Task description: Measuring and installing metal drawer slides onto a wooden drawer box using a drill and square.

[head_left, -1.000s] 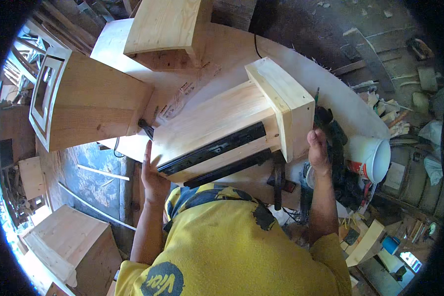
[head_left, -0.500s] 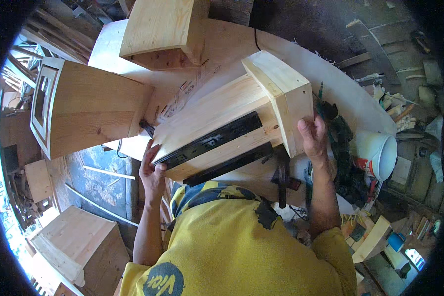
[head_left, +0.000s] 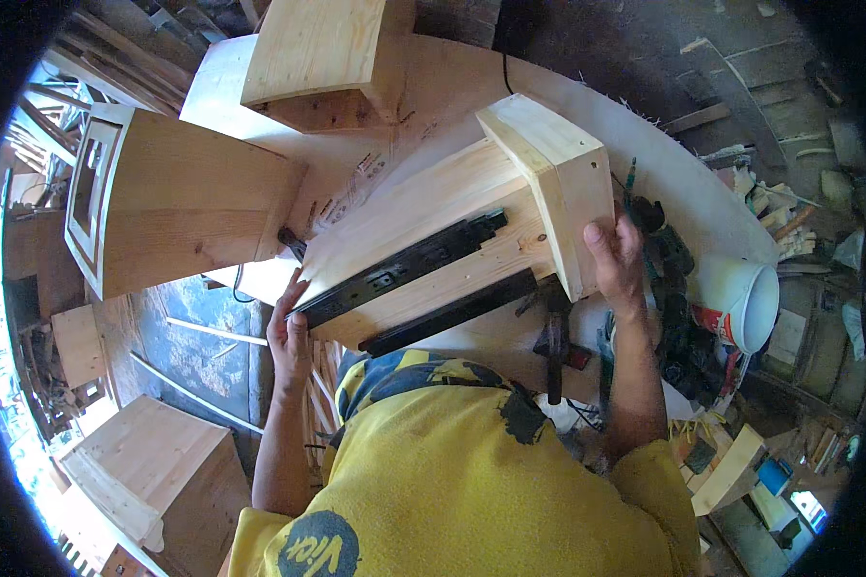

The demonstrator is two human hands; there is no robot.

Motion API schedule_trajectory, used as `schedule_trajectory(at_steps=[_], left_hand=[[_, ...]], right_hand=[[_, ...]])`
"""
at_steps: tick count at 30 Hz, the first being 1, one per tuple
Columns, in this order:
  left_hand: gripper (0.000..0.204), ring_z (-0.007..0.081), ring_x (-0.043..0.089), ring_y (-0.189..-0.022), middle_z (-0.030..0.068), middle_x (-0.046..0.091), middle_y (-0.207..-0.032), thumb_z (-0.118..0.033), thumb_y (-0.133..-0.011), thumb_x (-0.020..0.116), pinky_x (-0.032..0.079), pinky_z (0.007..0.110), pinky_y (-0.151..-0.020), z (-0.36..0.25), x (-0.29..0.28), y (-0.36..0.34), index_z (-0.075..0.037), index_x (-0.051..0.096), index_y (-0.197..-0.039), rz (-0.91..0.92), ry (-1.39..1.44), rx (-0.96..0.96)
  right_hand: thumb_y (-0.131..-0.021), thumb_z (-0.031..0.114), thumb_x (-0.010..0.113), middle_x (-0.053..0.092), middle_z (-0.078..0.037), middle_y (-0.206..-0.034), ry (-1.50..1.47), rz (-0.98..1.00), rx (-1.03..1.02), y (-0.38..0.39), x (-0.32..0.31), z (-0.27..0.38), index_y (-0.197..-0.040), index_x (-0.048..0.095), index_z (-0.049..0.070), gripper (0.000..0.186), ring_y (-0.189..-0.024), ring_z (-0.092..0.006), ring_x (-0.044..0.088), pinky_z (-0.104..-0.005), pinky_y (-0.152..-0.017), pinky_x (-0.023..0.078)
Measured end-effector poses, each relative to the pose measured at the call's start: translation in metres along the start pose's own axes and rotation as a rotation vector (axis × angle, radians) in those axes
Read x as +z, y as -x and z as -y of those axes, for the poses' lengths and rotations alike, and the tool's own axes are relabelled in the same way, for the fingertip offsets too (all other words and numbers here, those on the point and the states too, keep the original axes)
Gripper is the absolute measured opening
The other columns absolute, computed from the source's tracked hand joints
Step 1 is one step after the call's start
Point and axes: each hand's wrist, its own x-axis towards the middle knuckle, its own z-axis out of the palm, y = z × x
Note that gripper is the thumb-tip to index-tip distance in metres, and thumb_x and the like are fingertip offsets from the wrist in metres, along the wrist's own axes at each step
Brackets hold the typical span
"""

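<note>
A pale wooden drawer [head_left: 423, 197] lies slanted on the white worktop in front of me, its thick front panel [head_left: 558, 207] at the right end. Along its near faces run two black drawer slides: an upper one [head_left: 394, 274] with a stepped right end, and a lower one [head_left: 452, 313]. My left hand [head_left: 291, 332] is closed at the left end of the upper slide, thumb on the near side and fingers beyond the drawer's edge. With thumb and fingers, my right hand [head_left: 616, 260] grips the front panel's right edge. Its fingertips are partly hidden.
Two wooden boxes, one at left [head_left: 183, 207] and one at the back [head_left: 313, 53], stand on the worktop [head_left: 548, 77]. Dark power tools [head_left: 664, 260] and a white bucket [head_left: 755, 308] sit at right. A clamp-like dark tool [head_left: 553, 346] lies near my body. Another wooden box [head_left: 154, 462] stands lower left.
My left hand has moved slightly left. The outer part of the upper slide has shifted left along the drawer, baring a stepped inner section at its right end. My right hand keeps its grip.
</note>
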Motion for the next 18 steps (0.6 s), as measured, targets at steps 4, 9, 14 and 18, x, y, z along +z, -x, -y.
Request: schedule_trajectory(at_steps=[4,9,14,18], left_hand=[[0.076,0.0284,0.040,-0.130,0.0197,0.042,-0.140,-0.047,-0.089,0.054,0.029,0.039,-0.108,0.005,-0.005,0.004,0.004,0.031,-0.141,-0.033,0.372,-0.122],[0.090,0.0254,0.052,-0.118,0.0170,0.045,-0.138,-0.065,-0.086,0.042,0.044,0.035,-0.096,0.011,-0.015,-0.002,0.003,0.029,-0.142,0.021,0.816,-0.511],[0.081,0.0276,0.058,-0.111,0.0170,0.050,-0.133,-0.060,-0.088,0.045,0.049,0.038,-0.088,0.018,-0.029,-0.014,0.002,0.032,-0.140,0.199,0.920,-0.669],[0.062,0.0238,0.061,-0.101,0.0147,0.058,-0.122,-0.048,-0.094,0.045,0.051,0.036,-0.081,0.026,-0.033,-0.029,0.000,0.044,-0.133,0.267,0.711,-0.699]], right_hand=[[-0.086,0.040,0.063,0.061,-0.012,-0.101,0.034,0.032,0.053,0.003,-0.002,-0.002,-0.113,0.056,-0.001,0.049,-0.092,-0.0199,0.057,-0.0331,-0.081,0.045],[-0.087,0.044,0.059,0.061,-0.011,-0.104,-0.062,0.066,0.079,0.012,-0.007,0.007,-0.116,0.055,0.000,0.052,-0.096,-0.0197,0.055,-0.0331,-0.086,0.042],[-0.090,0.050,0.050,0.061,-0.010,-0.104,-0.070,0.048,-0.058,0.006,-0.010,0.013,-0.117,0.055,0.000,0.058,-0.098,-0.0193,0.054,-0.0326,-0.088,0.041],[-0.092,0.053,0.043,0.060,-0.010,-0.108,0.002,-0.034,0.154,-0.008,-0.001,0.012,-0.116,0.056,-0.001,0.060,-0.098,-0.0192,0.055,-0.0322,-0.086,0.042]])
